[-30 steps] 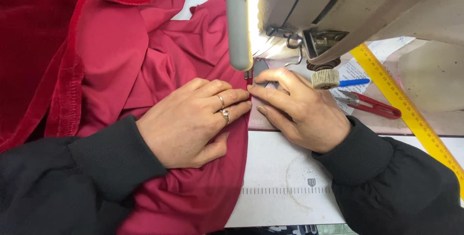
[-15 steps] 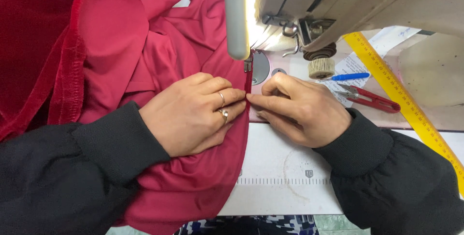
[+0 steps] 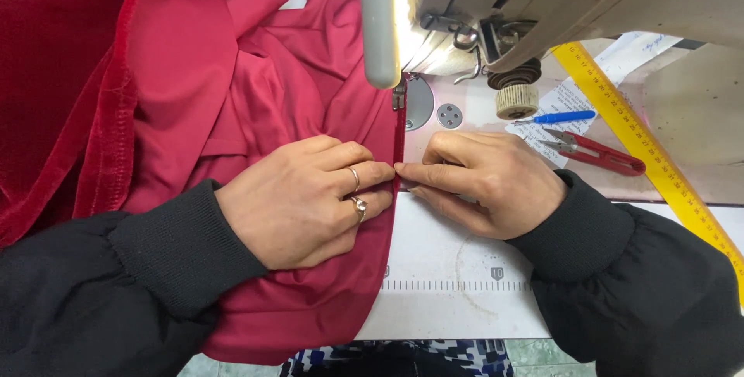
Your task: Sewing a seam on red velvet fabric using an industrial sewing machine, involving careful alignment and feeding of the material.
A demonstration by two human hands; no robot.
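Observation:
A red satin and velvet garment (image 3: pixel 194 90) lies across the left of a sewing machine table (image 3: pixel 457 261). My left hand (image 3: pixel 310 199), wearing two rings, lies flat on the fabric and presses its folded edge. My right hand (image 3: pixel 484 183) pinches that same red edge (image 3: pixel 398 144) from the right side, its fingertips meeting my left fingertips. The edge runs straight up under the presser foot (image 3: pixel 399 98) of the sewing machine (image 3: pixel 504 5). Both arms wear black sleeves.
Red thread snips (image 3: pixel 597 154), a blue pen (image 3: pixel 562 117) and a thread spool (image 3: pixel 515 102) lie right of the needle plate. A yellow ruler (image 3: pixel 651 160) runs diagonally along the right side. A white cylindrical lamp (image 3: pixel 380 20) hangs over the fabric.
Both hands have stayed pinched on the fabric edge while it has fed up toward the needle. The view has shifted slightly, showing more of the machine bed.

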